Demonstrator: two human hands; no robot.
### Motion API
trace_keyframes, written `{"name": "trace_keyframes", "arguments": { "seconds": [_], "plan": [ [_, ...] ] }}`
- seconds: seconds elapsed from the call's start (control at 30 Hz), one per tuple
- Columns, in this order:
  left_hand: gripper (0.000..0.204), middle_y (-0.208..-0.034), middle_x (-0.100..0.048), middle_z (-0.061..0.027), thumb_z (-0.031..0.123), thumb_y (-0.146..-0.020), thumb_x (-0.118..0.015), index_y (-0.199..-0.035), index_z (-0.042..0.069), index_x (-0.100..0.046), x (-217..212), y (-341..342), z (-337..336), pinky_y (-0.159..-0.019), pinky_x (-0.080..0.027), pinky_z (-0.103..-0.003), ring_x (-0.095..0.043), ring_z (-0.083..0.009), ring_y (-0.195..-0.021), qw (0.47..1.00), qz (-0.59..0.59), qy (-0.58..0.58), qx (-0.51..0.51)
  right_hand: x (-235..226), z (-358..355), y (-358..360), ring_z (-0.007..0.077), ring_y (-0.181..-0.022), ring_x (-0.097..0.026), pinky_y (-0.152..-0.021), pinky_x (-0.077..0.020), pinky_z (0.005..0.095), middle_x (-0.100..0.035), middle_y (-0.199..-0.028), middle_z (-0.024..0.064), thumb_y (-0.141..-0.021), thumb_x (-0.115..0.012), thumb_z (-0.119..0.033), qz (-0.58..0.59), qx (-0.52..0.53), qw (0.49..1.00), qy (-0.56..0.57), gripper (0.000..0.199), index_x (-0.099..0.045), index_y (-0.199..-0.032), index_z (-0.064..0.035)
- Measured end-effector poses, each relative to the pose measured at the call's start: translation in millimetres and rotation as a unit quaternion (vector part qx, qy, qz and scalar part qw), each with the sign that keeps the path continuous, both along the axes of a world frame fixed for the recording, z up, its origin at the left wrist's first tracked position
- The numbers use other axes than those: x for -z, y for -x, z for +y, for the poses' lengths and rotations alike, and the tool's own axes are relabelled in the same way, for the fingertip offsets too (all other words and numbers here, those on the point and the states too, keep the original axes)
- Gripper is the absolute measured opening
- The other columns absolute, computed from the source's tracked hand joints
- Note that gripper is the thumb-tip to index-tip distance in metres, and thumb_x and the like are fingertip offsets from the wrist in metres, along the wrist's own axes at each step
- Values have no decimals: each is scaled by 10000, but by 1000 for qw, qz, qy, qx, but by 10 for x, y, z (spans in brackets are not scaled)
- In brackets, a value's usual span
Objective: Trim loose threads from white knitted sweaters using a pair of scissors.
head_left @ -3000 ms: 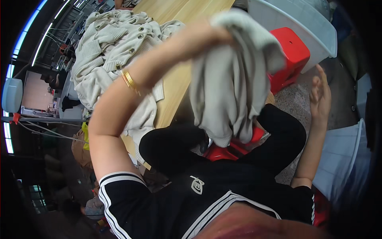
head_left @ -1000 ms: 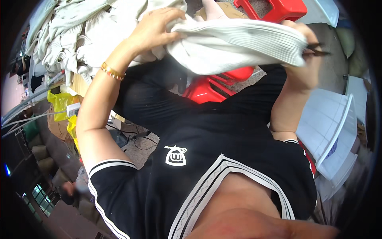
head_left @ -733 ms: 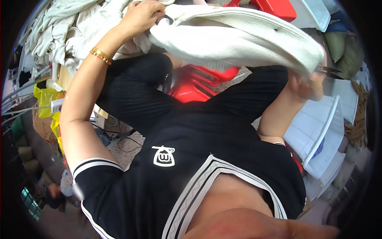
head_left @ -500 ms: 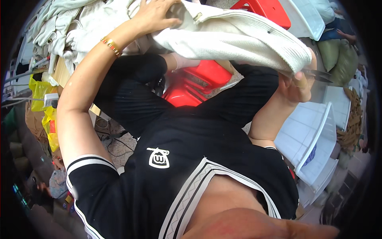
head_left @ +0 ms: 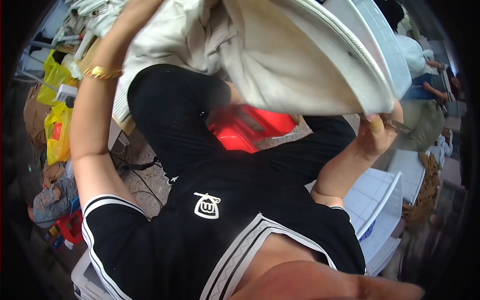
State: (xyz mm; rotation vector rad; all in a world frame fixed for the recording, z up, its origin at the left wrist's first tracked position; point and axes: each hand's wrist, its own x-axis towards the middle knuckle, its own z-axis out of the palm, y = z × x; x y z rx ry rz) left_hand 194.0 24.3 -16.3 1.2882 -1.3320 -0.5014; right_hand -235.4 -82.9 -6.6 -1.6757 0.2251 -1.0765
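Observation:
An off-white knit garment (head_left: 295, 60) is spread and lifted in front of me, over my knees. Its ribbed edge runs along the right side down to my right hand (head_left: 377, 135). That hand is closed, with the thumb against the garment's lower right corner. Dark pointed blades, like small scissors (head_left: 397, 125), stick out to the right from the same hand. My left hand (head_left: 142, 12) is raised at the top edge by the garment's left part. Its fingers are cut off by the frame or hidden. A gold bracelet (head_left: 102, 73) is on that wrist.
Red plastic stool (head_left: 250, 125) beyond my lap. Pale plastic bins (head_left: 362, 200) stand at the right, another bin (head_left: 387, 45) at the far right. Pale knits (head_left: 95, 15) are heaped far left, near yellow bags (head_left: 58, 132). Cables (head_left: 145, 187) lie on the floor. Other people sit at both sides.
The garment has been raised and opened out from a folded strip into a wide sheet. My left hand has moved left and up to the top edge. My right hand keeps its corner, slightly lower.

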Motion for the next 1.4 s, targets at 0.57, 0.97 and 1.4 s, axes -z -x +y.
{"name": "trace_keyframes", "arguments": {
  "seconds": [0.57,0.97,1.4],
  "plan": [
    [303,-1137,-635,-77,165,-982,-500,-1231,19,-596,1393,70,2148,-832,-452,-230,-594,-93,-968,927,266,-33,-264,734,635,-1717,246,-701,-627,-635,-501,327,-625,-862,80,-592,-671,0,387,-374,801,262,618,-625,-1197,-116],
    [330,-1148,-622,-40,254,-966,-518,-1218,71,-626,1102,257,1871,-776,-415,-196,-567,-61,-882,946,146,-55,-285,447,606,-2547,11,-630,-405,-553,-339,170,-514,-712,-55,-753,-728,-16,244,-196,941,123,392,-673,-1138,-68],
    [270,-1080,-649,-47,151,-920,-601,-1151,23,-659,1145,229,1746,-865,-463,-224,-603,-108,-991,954,198,-95,-202,710,822,-2973,252,-700,-606,-637,-484,334,-587,-803,86,-832,-665,-160,258,-177,895,319,262,-676,-1084,-90]
  ]
}}
